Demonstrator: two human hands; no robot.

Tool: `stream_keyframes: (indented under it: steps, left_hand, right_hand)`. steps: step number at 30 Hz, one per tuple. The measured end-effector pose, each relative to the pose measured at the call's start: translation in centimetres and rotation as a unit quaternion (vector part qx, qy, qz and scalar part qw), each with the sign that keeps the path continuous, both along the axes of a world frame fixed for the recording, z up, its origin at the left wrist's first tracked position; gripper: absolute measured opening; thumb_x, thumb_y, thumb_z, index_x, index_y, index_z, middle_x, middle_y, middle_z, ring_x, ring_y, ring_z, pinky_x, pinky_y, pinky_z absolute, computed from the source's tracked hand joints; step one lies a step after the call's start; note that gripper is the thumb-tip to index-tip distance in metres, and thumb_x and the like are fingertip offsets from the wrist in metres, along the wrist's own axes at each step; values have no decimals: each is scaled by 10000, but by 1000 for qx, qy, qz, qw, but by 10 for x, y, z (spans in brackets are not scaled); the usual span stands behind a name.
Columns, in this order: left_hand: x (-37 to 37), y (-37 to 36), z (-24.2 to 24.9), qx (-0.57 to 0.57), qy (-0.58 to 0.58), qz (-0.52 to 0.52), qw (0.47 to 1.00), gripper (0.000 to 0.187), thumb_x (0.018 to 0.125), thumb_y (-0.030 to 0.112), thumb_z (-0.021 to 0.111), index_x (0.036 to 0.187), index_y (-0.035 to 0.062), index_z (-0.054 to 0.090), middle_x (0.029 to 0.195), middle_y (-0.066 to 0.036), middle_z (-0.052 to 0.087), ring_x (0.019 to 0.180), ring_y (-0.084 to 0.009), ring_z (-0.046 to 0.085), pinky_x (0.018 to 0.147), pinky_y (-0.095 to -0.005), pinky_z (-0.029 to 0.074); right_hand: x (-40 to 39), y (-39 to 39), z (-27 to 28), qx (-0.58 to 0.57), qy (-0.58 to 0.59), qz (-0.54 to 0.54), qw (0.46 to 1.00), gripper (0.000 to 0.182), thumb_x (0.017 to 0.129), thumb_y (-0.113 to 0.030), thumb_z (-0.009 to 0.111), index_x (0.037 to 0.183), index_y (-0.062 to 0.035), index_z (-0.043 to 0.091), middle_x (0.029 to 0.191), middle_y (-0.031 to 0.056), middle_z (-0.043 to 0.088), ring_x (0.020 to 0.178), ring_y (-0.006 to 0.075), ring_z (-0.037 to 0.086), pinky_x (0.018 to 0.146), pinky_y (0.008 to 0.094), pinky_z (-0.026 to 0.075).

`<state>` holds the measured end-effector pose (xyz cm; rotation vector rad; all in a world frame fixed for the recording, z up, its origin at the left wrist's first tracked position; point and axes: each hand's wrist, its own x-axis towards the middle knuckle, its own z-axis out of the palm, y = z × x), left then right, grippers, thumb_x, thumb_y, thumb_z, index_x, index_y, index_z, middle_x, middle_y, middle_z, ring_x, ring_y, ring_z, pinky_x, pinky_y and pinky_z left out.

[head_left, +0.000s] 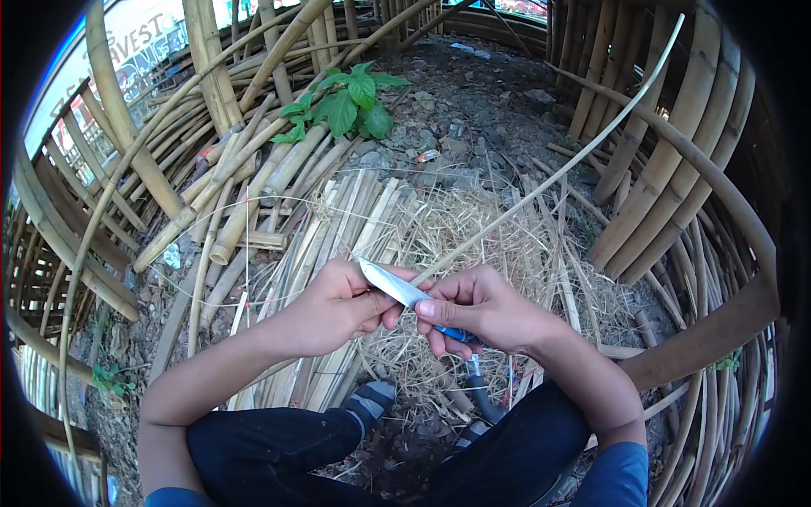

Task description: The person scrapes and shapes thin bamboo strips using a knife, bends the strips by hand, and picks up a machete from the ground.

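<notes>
A knife (391,285) is lying between the person's two hands, its pale blade pointing up and to the left, its blue handle hidden mostly inside the right hand (477,308). The right hand's fingers are curling tight around that handle, thumb pressing near the base of the blade. A long thin bamboo strip (557,169) is meeting the blade at the hands and is running from there up and to the right, far past the straw, toward the upright poles. The left hand (338,304) is closing its fingers just beside the blade's back, where the strip's near end reaches it; whether it is pinching the strip itself cannot be told.

Below the hands, a heap of dry shavings (473,245) is covering the ground, and the person's dark trousers (279,452) and sandalled feet (372,397) are resting at its near edge. Flat split bamboo slats (338,220) are lying to the left of the heap, partly under the left forearm. Round bamboo poles (228,177) are piling up further left, and more poles (659,160) are leaning along the right side, crowding the space the long strip is sweeping through. A green leafy plant (346,106) is growing from the stony soil beyond the slats.
</notes>
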<state>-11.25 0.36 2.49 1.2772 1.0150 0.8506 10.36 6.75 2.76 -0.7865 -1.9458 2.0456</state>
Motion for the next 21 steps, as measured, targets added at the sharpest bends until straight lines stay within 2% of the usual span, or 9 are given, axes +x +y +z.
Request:
stream_keyframes:
  steps: [4, 6, 9, 13, 15, 16, 18, 19, 21]
  left_hand:
    - [0, -9, 9, 5, 31, 16, 999, 296, 975, 111, 545, 1250, 32, 619, 712, 18, 575, 561, -13, 438, 478, -163, 309]
    - [0, -12, 14, -8, 58, -1, 998, 340, 935, -15, 489, 1251, 4, 613, 717, 13, 586, 600, -25, 477, 519, -184, 362]
    - [0, -14, 15, -1, 50, -6, 999, 346, 922, -35, 482, 1233, 7, 628, 703, 20, 574, 598, -28, 471, 524, -189, 368]
    - [2, -15, 16, 19, 62, -10, 998, 341, 930, -26, 487, 1240, 12, 625, 699, 21, 565, 601, -32, 467, 528, -197, 373]
    - [3, -16, 15, 38, 68, -3, 997, 285, 971, 58, 532, 1237, 21, 627, 703, 23, 550, 555, -10, 404, 480, -169, 299]
    - [1, -16, 15, 38, 68, -3, 997, 285, 971, 58, 532, 1237, 21, 627, 703, 23, 550, 555, -10, 404, 480, -169, 299]
    - [-5, -16, 13, 24, 81, -17, 996, 289, 973, 29, 493, 1228, -21, 620, 686, 21, 533, 608, -48, 454, 538, -217, 369]
    - [-4, -17, 14, 23, 82, -17, 996, 289, 973, 29, 493, 1228, -21, 620, 686, 21, 533, 608, -48, 454, 538, -217, 369]
    - [-2, -20, 17, 8, 4, 11, 1000, 275, 982, 45, 496, 1211, -40, 622, 685, 13, 525, 615, -53, 454, 551, -222, 369]
  right_hand:
    - [-1, -6, 3, 6, 0, 1, 1000, 307, 973, -258, 590, 871, 23, 660, 643, 55, 637, 435, 60, 487, 402, 201, 335]
    - [-1, -9, 3, 24, 0, -13, 1000, 294, 962, -262, 611, 872, 10, 677, 636, 20, 623, 448, 34, 490, 394, 192, 338]
    - [1, -11, 3, 34, 6, -30, 999, 288, 955, -251, 624, 850, 11, 683, 614, 15, 613, 443, 31, 482, 394, 197, 339]
    - [3, -15, 10, 56, -9, -51, 997, 278, 948, -239, 634, 837, 10, 690, 597, 16, 607, 438, 31, 480, 394, 200, 341]
    - [5, -17, 12, 67, -17, -68, 995, 281, 943, -217, 639, 815, 28, 692, 608, 27, 620, 452, 44, 475, 413, 210, 337]
    - [6, -17, 15, 67, -17, -68, 995, 281, 943, -217, 639, 815, 28, 692, 608, 27, 620, 452, 44, 475, 413, 210, 337]
    - [9, -16, 19, 76, -24, -81, 994, 285, 935, -228, 649, 820, 29, 693, 598, 33, 609, 449, 56, 477, 413, 218, 342]
    - [11, -13, 18, 76, -23, -81, 994, 285, 935, -228, 649, 820, 29, 693, 598, 33, 609, 449, 56, 477, 413, 218, 342]
    - [19, -5, 14, 63, -3, -148, 987, 277, 938, -232, 649, 824, 15, 700, 587, 28, 607, 434, 47, 477, 400, 207, 347]
